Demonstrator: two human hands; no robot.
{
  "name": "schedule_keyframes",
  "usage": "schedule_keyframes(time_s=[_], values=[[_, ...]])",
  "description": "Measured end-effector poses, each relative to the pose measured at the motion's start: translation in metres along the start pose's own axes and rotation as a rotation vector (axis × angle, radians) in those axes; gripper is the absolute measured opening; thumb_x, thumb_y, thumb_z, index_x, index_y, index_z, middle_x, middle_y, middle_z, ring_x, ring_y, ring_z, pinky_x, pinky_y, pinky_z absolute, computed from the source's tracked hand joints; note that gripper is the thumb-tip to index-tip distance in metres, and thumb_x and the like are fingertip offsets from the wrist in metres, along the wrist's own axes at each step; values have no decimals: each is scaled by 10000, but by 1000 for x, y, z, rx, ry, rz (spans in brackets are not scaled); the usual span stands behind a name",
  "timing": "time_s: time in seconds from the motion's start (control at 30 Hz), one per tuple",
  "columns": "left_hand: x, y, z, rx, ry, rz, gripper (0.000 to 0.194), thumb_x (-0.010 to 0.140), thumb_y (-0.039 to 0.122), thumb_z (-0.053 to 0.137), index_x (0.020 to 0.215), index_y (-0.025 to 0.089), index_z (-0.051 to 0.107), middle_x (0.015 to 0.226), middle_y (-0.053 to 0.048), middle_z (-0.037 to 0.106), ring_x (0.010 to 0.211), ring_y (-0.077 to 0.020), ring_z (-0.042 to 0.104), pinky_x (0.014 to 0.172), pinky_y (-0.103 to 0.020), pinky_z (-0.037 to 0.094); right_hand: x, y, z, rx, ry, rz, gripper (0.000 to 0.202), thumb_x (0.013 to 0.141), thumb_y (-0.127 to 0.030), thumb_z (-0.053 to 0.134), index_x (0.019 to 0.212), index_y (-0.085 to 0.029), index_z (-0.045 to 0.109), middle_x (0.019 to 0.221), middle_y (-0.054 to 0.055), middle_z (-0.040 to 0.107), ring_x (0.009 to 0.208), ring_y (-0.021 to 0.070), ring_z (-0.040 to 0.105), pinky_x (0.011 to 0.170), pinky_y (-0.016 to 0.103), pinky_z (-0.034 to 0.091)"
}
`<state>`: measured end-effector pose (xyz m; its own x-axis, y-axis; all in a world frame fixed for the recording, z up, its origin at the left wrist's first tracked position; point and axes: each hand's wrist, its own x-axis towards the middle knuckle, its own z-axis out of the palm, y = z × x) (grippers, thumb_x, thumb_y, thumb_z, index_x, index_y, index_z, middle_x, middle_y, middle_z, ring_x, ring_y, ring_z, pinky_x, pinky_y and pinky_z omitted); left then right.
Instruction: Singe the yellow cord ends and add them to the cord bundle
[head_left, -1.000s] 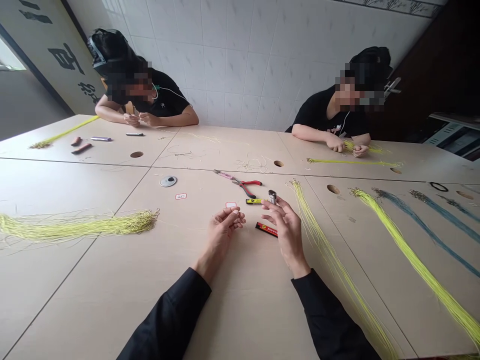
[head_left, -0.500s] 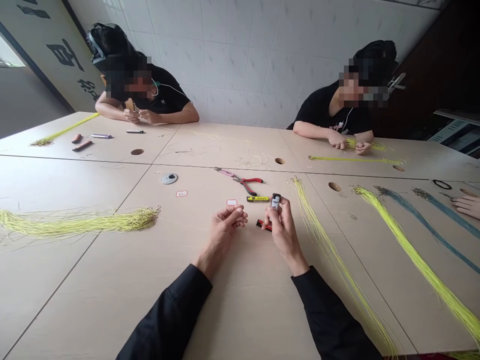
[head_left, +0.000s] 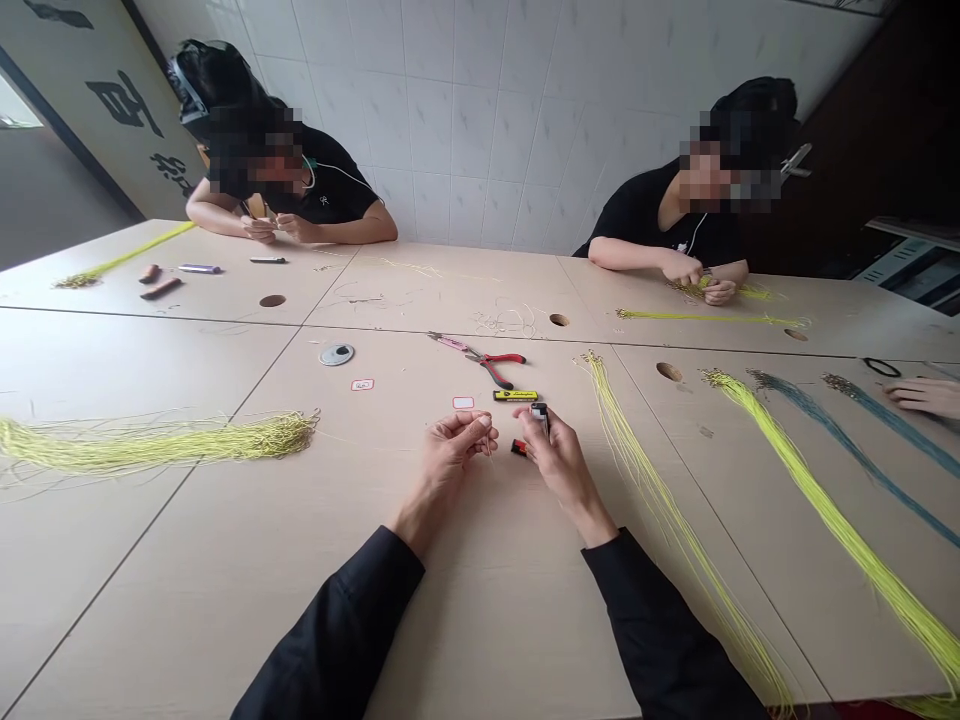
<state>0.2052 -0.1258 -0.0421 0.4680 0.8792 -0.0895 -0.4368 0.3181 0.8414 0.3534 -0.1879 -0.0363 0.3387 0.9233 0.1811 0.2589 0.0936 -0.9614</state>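
Observation:
My left hand (head_left: 450, 450) is closed in a pinch on a thin, pale yellow cord (head_left: 490, 447), whose short end hangs by the fingertips. A faint strand runs leftward from that hand toward a bundle of yellow cords (head_left: 247, 440). My right hand (head_left: 561, 462) is wrapped round a lighter (head_left: 540, 411) with a dark top, held upright just right of the cord end; no flame shows. Partly covered by the right hand, a red and black lighter (head_left: 518, 447) lies on the table. Beyond it rests a yellow lighter (head_left: 515, 396) with black print.
Pliers with red and black handles (head_left: 501, 372) and a pink-handled tool (head_left: 451, 343) lie ahead. Yellow cords (head_left: 637, 470) stretch along the right, with blue-grey cords (head_left: 840, 430) farther out. Two co-workers sit opposite; another person's hand (head_left: 926, 396) rests at the right edge.
My right hand has tipped forward and turned with the lighter, its top now lower and nearer the cord. My left hand stays in place. The right-hand co-worker's hands have shifted.

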Motion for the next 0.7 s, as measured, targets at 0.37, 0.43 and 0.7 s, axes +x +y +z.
schedule_keyframes(time_s=[0.37,0.43,0.7], values=[[-5,-9,3,340,-12,127,217,781,358,768,770,142,752,707,-57,703,643,-131,598,627,-242,464,-1,-6,-4,-8,-136,44,349,902,-495,598,782,-168,628,716,8,577,660,162,496,633,274,397],[-6,-11,1,389,8,153,205,779,353,768,773,148,760,739,-65,722,677,-145,621,652,-248,477,-1,-3,-5,-14,-140,48,361,902,-497,599,753,-169,608,700,3,550,646,153,470,618,270,380],[-6,-12,1,507,15,190,183,803,343,737,769,164,757,755,-58,732,701,-164,637,670,-265,486,0,-2,-6,-48,-157,59,353,911,-473,573,710,-187,524,640,-36,411,590,122,353,550,255,308]])
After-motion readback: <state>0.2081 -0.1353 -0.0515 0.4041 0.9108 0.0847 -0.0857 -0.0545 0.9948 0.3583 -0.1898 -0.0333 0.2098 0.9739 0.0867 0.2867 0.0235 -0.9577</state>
